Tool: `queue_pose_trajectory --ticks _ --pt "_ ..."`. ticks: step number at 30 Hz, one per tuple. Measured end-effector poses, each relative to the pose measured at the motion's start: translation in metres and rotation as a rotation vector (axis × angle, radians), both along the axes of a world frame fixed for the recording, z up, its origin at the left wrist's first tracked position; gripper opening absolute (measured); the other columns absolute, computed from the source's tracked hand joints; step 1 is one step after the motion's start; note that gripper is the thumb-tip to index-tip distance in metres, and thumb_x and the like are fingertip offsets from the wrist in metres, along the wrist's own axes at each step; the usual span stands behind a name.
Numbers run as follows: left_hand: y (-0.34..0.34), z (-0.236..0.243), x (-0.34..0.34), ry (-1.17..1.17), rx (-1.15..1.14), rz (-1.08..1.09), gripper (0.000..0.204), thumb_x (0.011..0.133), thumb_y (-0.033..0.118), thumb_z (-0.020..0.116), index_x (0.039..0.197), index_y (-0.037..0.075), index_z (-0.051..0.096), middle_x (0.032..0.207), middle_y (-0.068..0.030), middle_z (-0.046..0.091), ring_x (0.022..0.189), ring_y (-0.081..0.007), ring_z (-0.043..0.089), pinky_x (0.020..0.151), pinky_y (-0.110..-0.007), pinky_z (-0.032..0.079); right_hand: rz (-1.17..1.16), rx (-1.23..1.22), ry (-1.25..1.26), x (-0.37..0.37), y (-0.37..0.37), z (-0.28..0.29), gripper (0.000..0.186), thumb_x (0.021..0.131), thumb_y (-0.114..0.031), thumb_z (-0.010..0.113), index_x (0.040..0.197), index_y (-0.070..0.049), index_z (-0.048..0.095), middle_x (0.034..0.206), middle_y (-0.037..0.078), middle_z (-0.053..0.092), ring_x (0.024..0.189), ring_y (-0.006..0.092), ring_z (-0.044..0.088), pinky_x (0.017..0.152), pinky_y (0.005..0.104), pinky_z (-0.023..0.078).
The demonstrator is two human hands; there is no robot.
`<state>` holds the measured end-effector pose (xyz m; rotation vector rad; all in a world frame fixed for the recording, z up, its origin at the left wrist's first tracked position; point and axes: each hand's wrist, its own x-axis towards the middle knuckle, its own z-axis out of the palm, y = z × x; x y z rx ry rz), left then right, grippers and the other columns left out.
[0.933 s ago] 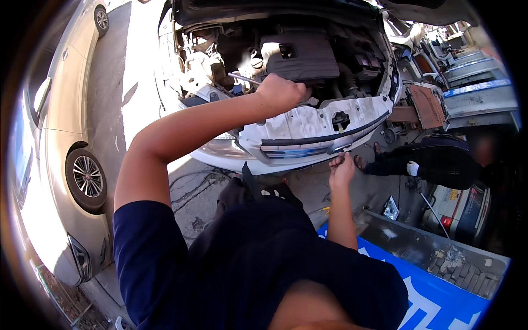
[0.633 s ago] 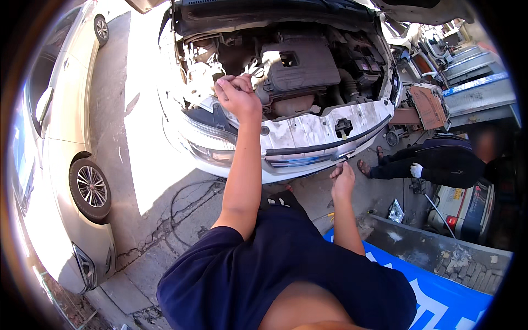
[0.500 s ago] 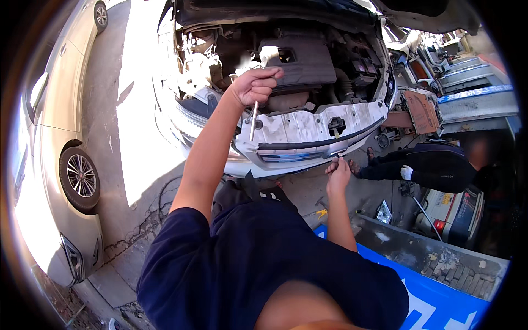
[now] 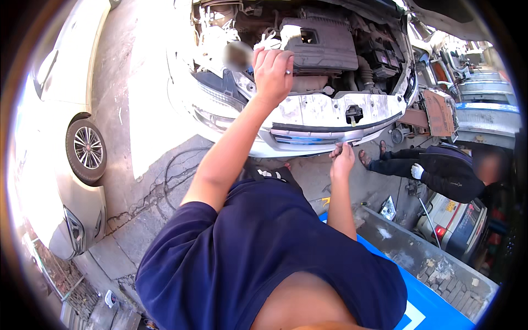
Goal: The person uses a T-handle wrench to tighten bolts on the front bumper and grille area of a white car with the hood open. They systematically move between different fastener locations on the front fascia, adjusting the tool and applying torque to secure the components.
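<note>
My left hand (image 4: 272,71) is raised in a fist over the open engine bay (image 4: 319,44) of a white car with its hood up. It is shut on a thin metal tool (image 4: 287,72), of which only a silver tip shows past my fingers. My right hand (image 4: 342,160) hangs low with curled fingers at the lower edge of the car's front bumper (image 4: 308,135). I cannot tell whether it holds anything. My dark blue shirt fills the lower middle of the view.
A second white car (image 4: 66,159) is parked at the left on cracked pavement (image 4: 159,176). A person (image 4: 440,170) in dark clothes and a white glove crouches at the right. A blue board (image 4: 423,308) and a concrete ledge (image 4: 429,258) lie at the lower right.
My left hand has swung over the engine bay, first leftward and then back to the middle, and the tool's shaft is now hidden in my fist. My right hand has stayed by the bumper.
</note>
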<state>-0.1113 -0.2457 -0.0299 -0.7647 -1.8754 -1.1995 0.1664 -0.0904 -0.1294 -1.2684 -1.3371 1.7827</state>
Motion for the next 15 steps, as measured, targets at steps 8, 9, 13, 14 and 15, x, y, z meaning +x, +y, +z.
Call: queue_pose_trajectory --ticks 8,9,13,14,15 --pt "-0.009 0.019 -0.021 -1.889 -0.131 -1.871 0.027 0.109 0.027 0.041 0.112 0.004 0.054 0.056 0.0063 0.032 0.044 -0.0048 0.034 0.044 -0.028 0.037 0.108 0.182 -0.076 0.005 0.016 0.010 0.033 0.104 -0.022 0.048 0.085 0.000 0.063 0.061 0.000 0.049 0.055 0.0103 0.046 0.053 0.0259 0.040" --pt "-0.004 0.022 -0.023 -1.845 -0.664 -1.836 0.029 0.108 0.029 0.041 0.110 0.004 0.055 0.057 0.0065 0.030 0.044 -0.0049 0.032 0.044 -0.029 0.037 0.108 0.190 -0.085 0.004 0.018 0.012 0.033 0.104 -0.022 0.048 0.085 0.000 0.063 0.061 0.000 0.049 0.055 0.0101 0.046 0.053 0.0257 0.040" --pt "0.019 0.033 -0.019 -0.348 -1.289 -0.859 0.015 0.096 0.012 0.054 0.107 0.003 0.060 0.070 -0.0105 0.067 0.057 -0.0192 0.067 0.053 -0.038 0.051 0.169 0.271 -0.116 0.000 0.018 0.015 0.032 0.104 -0.022 0.049 0.085 0.000 0.063 0.061 0.000 0.049 0.054 0.0095 0.046 0.052 0.0251 0.038" --pt "0.025 0.035 -0.021 -0.329 -1.251 -0.581 0.011 0.090 0.011 0.058 0.099 0.005 0.062 0.076 -0.0116 0.070 0.068 -0.0236 0.070 0.062 -0.042 0.053 0.195 0.277 -0.130 -0.001 0.016 0.014 0.032 0.104 -0.022 0.049 0.085 0.000 0.063 0.061 0.000 0.049 0.054 0.0093 0.045 0.052 0.0250 0.038" --pt "0.031 0.036 -0.023 -0.279 -1.179 -0.286 0.007 0.084 0.009 0.062 0.090 0.007 0.065 0.082 -0.0128 0.073 0.078 -0.0280 0.074 0.071 -0.045 0.054 0.211 0.280 -0.144 -0.001 0.014 0.013 0.032 0.104 -0.022 0.049 0.085 -0.001 0.063 0.061 -0.001 0.049 0.053 0.0090 0.045 0.052 0.0249 0.037"
